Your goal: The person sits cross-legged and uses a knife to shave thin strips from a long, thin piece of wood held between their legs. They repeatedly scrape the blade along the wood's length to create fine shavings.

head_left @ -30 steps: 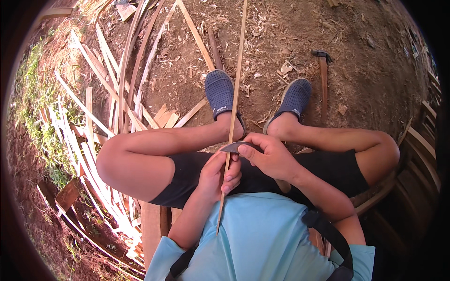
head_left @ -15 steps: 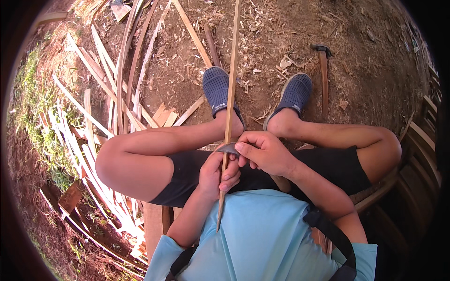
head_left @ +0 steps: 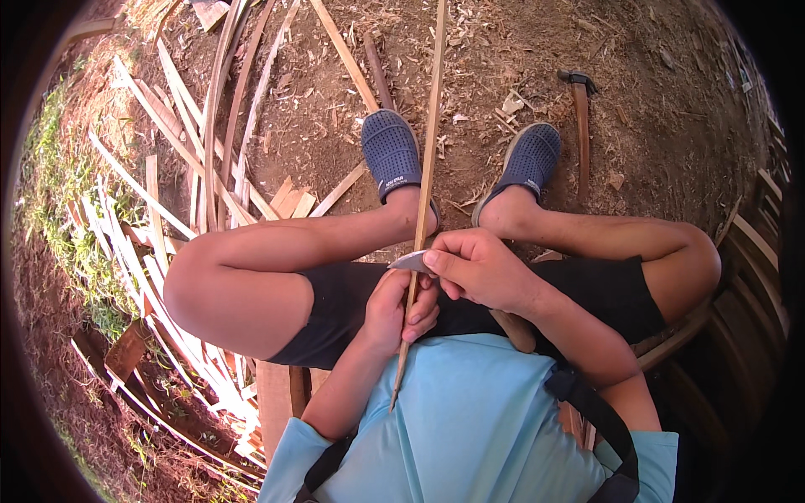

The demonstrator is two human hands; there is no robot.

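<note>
Little has shifted since before | your left hand (head_left: 401, 312) grips bamboo strip (head_left: 423, 180), long axis pointing away | right hand (head_left: 480, 270) presses knife blade (head_left: 409, 262) across it.

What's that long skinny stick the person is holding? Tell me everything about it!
The long stick is a thin, pale, flat strip that looks like split bamboo or wood. It runs nearly straight up the picture, from near the person's blue shirt, out between the two blue shoes and past the top edge. The left hand grips it near its lower end. The right hand presses a grey knife blade against its side. Its lower tip is narrow and pointed.
</note>
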